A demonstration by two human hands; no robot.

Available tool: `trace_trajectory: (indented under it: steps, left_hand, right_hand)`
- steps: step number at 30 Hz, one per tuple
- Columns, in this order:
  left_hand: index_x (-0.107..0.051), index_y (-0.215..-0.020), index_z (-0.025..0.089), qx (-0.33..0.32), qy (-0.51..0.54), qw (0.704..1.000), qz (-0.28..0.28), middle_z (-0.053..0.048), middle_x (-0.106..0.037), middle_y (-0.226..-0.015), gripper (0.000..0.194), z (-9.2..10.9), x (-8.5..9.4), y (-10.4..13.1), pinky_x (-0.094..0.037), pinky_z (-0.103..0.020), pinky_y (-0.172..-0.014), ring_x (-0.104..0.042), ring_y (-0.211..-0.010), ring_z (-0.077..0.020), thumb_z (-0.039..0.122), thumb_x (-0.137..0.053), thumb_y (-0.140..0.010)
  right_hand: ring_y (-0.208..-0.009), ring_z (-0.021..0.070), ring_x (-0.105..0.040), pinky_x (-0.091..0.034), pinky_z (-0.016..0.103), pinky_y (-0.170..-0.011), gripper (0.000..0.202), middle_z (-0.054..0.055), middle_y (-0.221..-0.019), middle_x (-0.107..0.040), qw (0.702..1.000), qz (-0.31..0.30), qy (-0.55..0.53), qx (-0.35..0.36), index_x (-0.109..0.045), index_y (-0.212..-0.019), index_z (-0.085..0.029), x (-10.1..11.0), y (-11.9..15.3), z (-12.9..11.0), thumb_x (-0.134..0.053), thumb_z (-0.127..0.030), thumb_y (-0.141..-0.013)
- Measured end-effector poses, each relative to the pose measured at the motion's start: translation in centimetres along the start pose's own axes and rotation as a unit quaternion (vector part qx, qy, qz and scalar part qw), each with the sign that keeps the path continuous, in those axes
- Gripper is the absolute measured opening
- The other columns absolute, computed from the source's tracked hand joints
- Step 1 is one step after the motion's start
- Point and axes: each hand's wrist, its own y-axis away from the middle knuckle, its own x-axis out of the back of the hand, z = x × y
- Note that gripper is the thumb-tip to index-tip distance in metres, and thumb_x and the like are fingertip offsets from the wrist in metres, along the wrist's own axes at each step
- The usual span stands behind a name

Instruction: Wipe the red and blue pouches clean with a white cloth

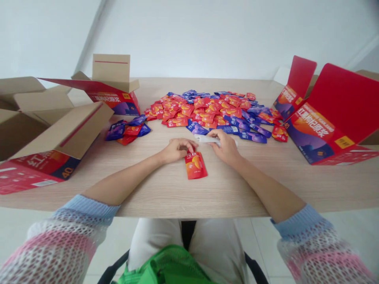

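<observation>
A red sachet (195,165) with orange fruit printed on it lies at the middle of the table, a second red edge showing beneath its right side. My left hand (179,150) holds its top edge with curled fingers. Just to the right, my right hand (225,146) is closed around a slim white object (204,138); its exact kind is unclear, and part of it is hidden by the fingers. The white tip points left, above the sachet's top. Behind both hands spreads a heap of red sachets (207,106) and purple-blue sachets (254,136).
A small group of sachets (128,129) lies left of the heap. Open cardboard boxes stand on both sides: a near-left box (50,165), a back-left box (114,98), a near-right box (316,138) and a back-right box (288,98). The wooden table (166,197) ends before my lap.
</observation>
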Motion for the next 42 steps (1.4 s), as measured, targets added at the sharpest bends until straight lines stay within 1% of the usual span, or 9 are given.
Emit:
trace_trajectory:
  steps: [3,6,11,17,20,24,30,37,42]
  left_hand:
    - [-0.072,-0.101,0.02,0.135,-0.108,0.978,0.116,-0.008,-0.07,-0.116,0.033,2.0,-1.5,0.8,-0.039,-0.049,-0.104,-0.061,-0.113,-0.0295,0.042,-0.058,-0.082]
    - [-0.065,-0.123,0.021,0.159,-0.297,0.936,0.1,-0.013,-0.06,-0.135,0.067,4.2,-3.1,2.1,-0.016,-0.063,-0.11,-0.045,-0.13,-0.0412,0.069,-0.06,-0.076]
    - [-0.032,-0.153,0.024,0.11,-0.395,0.908,-0.094,-0.012,-0.033,-0.157,0.107,5.0,-3.8,2.0,0.019,-0.072,-0.101,-0.006,-0.145,-0.0503,0.084,-0.056,-0.067]
    - [-0.008,-0.158,0.028,0.076,-0.293,0.895,-0.328,-0.008,-0.003,-0.164,0.102,2.4,1.5,-1.1,0.01,-0.063,-0.112,0.01,-0.149,-0.0345,0.075,-0.05,-0.079]
    - [-0.003,-0.158,0.024,0.09,-0.284,0.871,-0.39,-0.01,0.003,-0.164,0.111,2.3,2.6,-1.6,0.013,-0.062,-0.112,0.016,-0.148,-0.0338,0.072,-0.059,-0.074]
    - [-0.01,-0.158,0.026,0.09,-0.289,0.888,-0.347,-0.009,0.001,-0.164,0.114,2.6,2.0,-1.1,0.012,-0.063,-0.112,0.017,-0.147,-0.0344,0.069,-0.067,-0.069]
    - [-0.006,-0.156,0.038,0.106,-0.322,0.891,-0.301,-0.001,0.023,-0.16,0.126,2.3,1.5,-0.8,0.002,-0.066,-0.113,0.023,-0.143,-0.0418,0.064,-0.078,-0.056]
    - [-0.011,-0.153,0.046,0.224,-0.386,0.842,-0.304,-0.003,0.028,-0.158,0.131,3.7,1.4,-1.8,0.001,-0.078,-0.103,0.022,-0.143,-0.0454,0.065,-0.083,-0.045]
    - [-0.023,-0.153,0.041,0.226,-0.373,0.846,-0.306,-0.003,0.025,-0.159,0.121,3.8,1.9,-1.7,-0.008,-0.074,-0.107,0.017,-0.145,-0.0454,0.068,-0.079,-0.05]
  right_hand:
    - [-0.096,0.0218,-0.064,-0.05,0.036,-0.084,0.023,0.005,-0.103,-0.068,0.999,-0.019,-0.021,0.017,-0.056,-0.106,-0.024,-0.2,0.1,-0.3,-0.062,-0.018,-0.084]
    - [-0.094,0.0211,-0.064,-0.05,0.035,-0.084,0.02,0.004,-0.101,-0.068,0.999,-0.014,-0.045,0.023,-0.056,-0.103,-0.024,-0.3,0.2,-0.6,-0.063,-0.019,-0.084]
    - [-0.094,0.0213,-0.065,-0.051,0.036,-0.084,0.018,0.004,-0.099,-0.069,0.998,0.002,-0.051,0.024,-0.057,-0.101,-0.024,-0.3,0.2,-0.7,-0.063,-0.02,-0.084]
    - [-0.095,0.0214,-0.065,-0.051,0.036,-0.085,0.021,0.004,-0.101,-0.069,0.998,-0.006,-0.051,0.035,-0.058,-0.103,-0.024,-0.4,0.4,-0.9,-0.063,-0.018,-0.084]
    - [-0.093,0.0213,-0.065,-0.051,0.036,-0.083,0.02,0.004,-0.099,-0.069,0.998,-0.003,-0.051,0.04,-0.058,-0.104,-0.024,-0.3,0.5,-1.2,-0.064,-0.02,-0.085]
    - [-0.095,0.0211,-0.064,-0.05,0.035,-0.084,0.024,0.005,-0.103,-0.068,0.996,-0.03,-0.056,0.06,-0.058,-0.107,-0.024,-0.3,0.8,-2.9,-0.063,-0.016,-0.085]
    - [-0.103,0.0239,-0.058,-0.046,0.041,-0.092,0.028,0.007,-0.106,-0.066,0.954,-0.228,-0.015,0.195,-0.064,-0.105,-0.021,-1.0,1.7,-5.9,-0.057,-0.006,-0.082]
    - [-0.104,0.0242,-0.055,-0.045,0.043,-0.092,0.035,0.007,-0.106,-0.062,0.958,-0.212,-0.021,0.191,-0.071,-0.107,-0.025,-1.0,0.9,-2.0,-0.058,-0.008,-0.08]
    - [-0.105,0.0248,-0.054,-0.045,0.044,-0.093,0.05,0.008,-0.112,-0.06,0.962,-0.221,0.001,0.159,-0.071,-0.113,-0.024,0.2,-0.3,-0.1,-0.053,-0.004,-0.071]
